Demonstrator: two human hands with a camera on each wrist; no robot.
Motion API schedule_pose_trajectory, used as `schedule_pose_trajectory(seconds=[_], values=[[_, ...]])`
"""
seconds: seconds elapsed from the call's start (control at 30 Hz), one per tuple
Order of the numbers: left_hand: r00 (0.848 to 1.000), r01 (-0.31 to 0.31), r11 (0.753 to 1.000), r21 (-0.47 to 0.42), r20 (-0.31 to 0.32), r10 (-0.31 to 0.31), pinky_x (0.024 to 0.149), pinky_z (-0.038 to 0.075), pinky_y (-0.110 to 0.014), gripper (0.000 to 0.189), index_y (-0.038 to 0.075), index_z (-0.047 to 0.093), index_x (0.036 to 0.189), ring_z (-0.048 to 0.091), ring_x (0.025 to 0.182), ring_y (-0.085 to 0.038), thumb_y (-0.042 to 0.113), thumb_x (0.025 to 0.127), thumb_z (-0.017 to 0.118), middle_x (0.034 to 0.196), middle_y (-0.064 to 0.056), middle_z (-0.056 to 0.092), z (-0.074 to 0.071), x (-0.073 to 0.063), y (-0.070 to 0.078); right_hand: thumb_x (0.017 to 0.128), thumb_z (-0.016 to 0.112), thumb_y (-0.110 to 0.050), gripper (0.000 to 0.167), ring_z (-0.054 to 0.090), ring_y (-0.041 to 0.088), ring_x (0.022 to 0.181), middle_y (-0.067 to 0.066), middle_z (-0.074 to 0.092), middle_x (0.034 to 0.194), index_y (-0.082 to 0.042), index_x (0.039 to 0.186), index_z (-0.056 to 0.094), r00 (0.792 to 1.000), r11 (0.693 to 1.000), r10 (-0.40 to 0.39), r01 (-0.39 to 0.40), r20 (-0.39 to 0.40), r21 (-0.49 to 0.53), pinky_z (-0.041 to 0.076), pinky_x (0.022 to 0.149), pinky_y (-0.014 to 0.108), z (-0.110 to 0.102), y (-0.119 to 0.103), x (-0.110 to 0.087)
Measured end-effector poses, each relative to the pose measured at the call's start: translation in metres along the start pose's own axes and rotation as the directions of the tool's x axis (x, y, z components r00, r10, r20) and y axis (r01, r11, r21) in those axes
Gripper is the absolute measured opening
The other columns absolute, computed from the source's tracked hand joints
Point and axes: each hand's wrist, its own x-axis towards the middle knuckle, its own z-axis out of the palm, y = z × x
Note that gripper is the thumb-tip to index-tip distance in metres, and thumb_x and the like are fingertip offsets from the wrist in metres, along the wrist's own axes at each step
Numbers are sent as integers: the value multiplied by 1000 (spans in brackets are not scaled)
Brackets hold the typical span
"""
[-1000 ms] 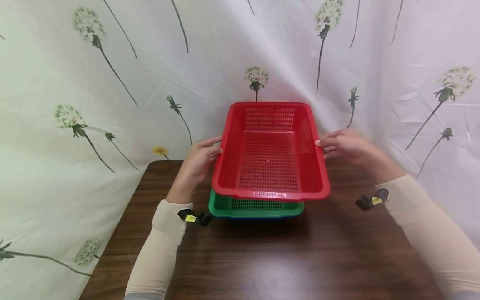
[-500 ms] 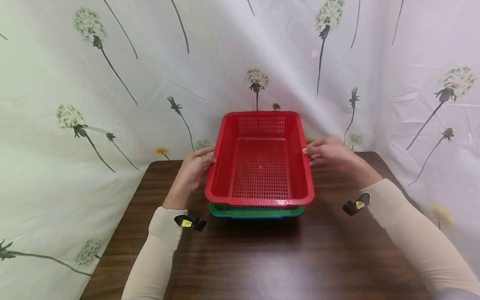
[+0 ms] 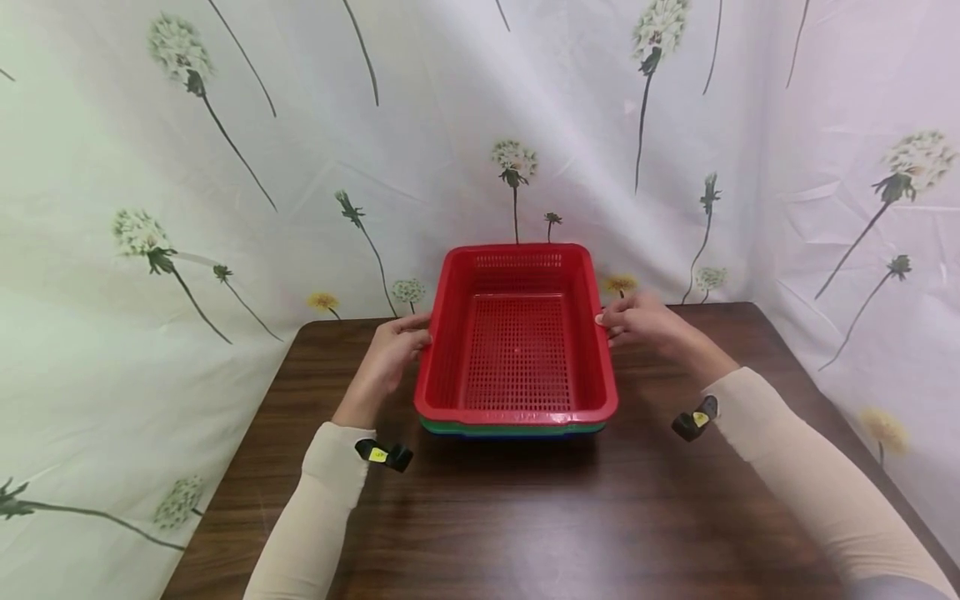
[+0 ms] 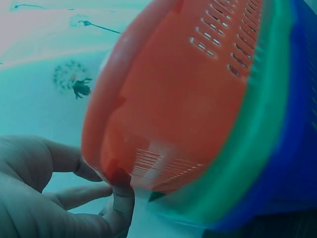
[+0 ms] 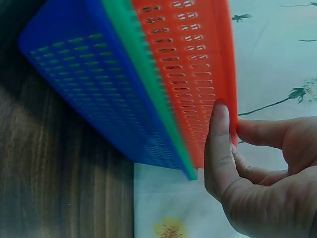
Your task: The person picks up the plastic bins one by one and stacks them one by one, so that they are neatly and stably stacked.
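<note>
A red plastic basket (image 3: 517,354) with slotted walls and a perforated floor is partly inside a green basket (image 3: 517,430), its rim standing above the green one. Under the green rim a blue basket (image 5: 84,74) rests on the table, mostly hidden in the head view. My left hand (image 3: 392,354) pinches the red rim at the left side between thumb and fingers. On the opposite side my right hand (image 3: 647,323) pinches the red rim, its thumb on top and fingers below, as the right wrist view shows.
The dark wooden table (image 3: 495,525) extends in front of the baskets and to both sides. Behind it hangs a white curtain (image 3: 300,150) printed with dandelions, close to the back of the stack. Each wrist carries a small black camera (image 3: 693,419).
Both hands have brought the red basket down and to the left, into the green one. Less of the green basket shows now. The green and blue baskets have stayed in place.
</note>
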Motion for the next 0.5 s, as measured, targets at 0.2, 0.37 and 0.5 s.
schedule_pose_trajectory(seconds=[0.2,0.37,0.5], values=[[999,-27,990,138,-28,31,96,63,-36,49,2,55,153,71,102,-23,12,105,57,137,-27,68,3,2,-8,107,59,-11,33,75,16,85,23,76,112,16,127,66,1000,994,-5,3,-22,-106,66,89,46,6,9,5],[995,-45,969,243,-73,65,108,57,-52,45,-3,61,146,71,111,-33,15,105,57,135,-26,67,5,4,-15,106,64,-11,32,78,20,82,28,75,112,15,123,65,995,978,-44,26,-85,-206,66,86,50,14,10,5],[997,-40,968,246,-58,56,104,60,-47,43,-5,62,143,72,108,-31,13,105,58,133,-27,67,4,5,-20,106,66,-15,34,78,20,84,28,74,113,12,126,64,996,971,-21,-1,-86,-239,65,88,51,19,12,5]])
